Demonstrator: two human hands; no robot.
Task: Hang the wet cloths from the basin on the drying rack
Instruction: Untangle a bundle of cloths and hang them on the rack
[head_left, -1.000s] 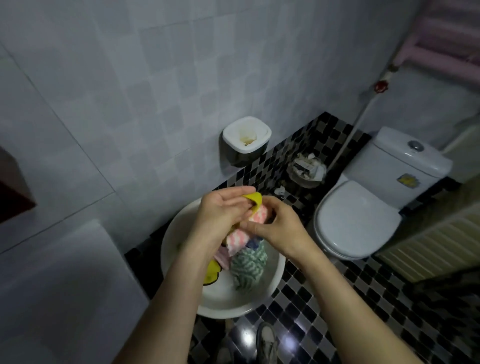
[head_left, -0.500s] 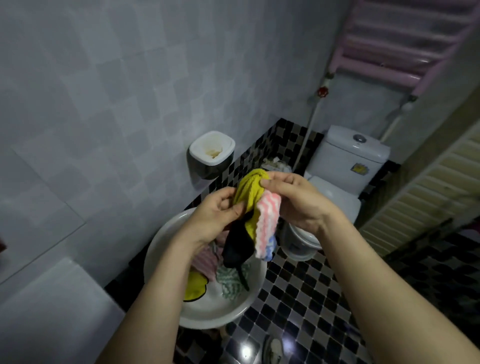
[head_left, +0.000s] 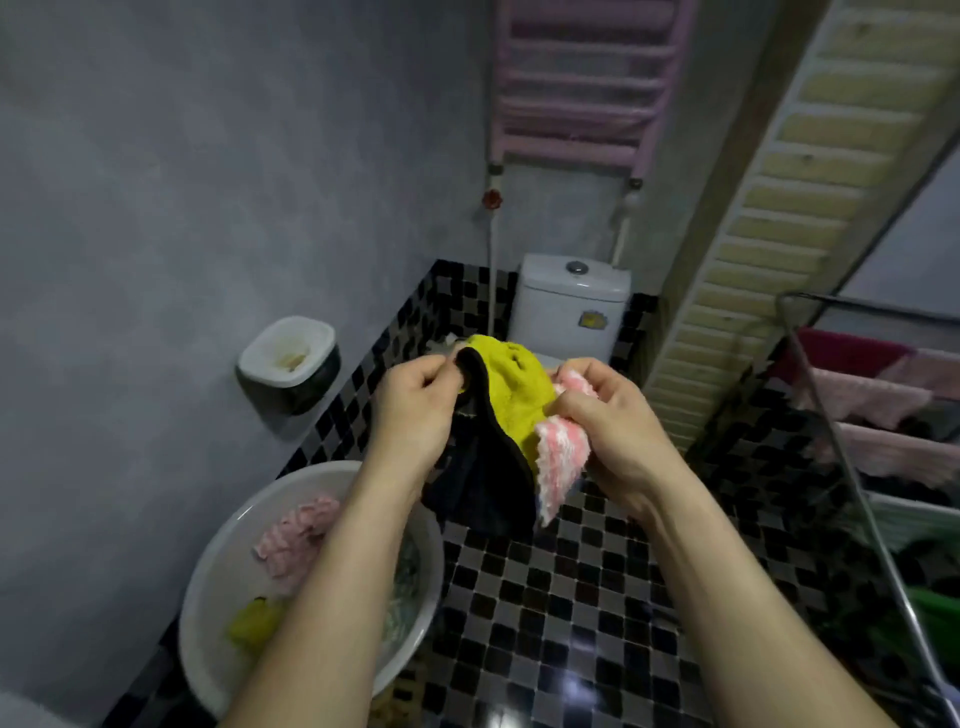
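Observation:
Both hands hold wet cloths up in front of me, above the floor. My left hand (head_left: 415, 410) pinches the top edge of a yellow cloth with a black side (head_left: 511, 395). My right hand (head_left: 608, 415) grips a pink-and-white striped cloth (head_left: 563, 457) together with the yellow cloth's other edge. The white basin (head_left: 218, 587) sits on the floor at lower left and holds a pink cloth (head_left: 296, 540), a yellow one (head_left: 252, 623) and a greenish one partly hidden by my left forearm. The drying rack (head_left: 841, 452) stands at the right with pink cloths hung on its bars.
A white toilet (head_left: 571, 306) stands at the back wall, behind my hands. A small bin (head_left: 288, 358) hangs on the left wall. A pink wall radiator (head_left: 582, 88) is mounted above the toilet. The floor is black-and-white checked tile (head_left: 571, 623).
My hands lifted the yellow and striped cloths higher and to the right, away from the basin. My view swung right, bringing the drying rack into sight.

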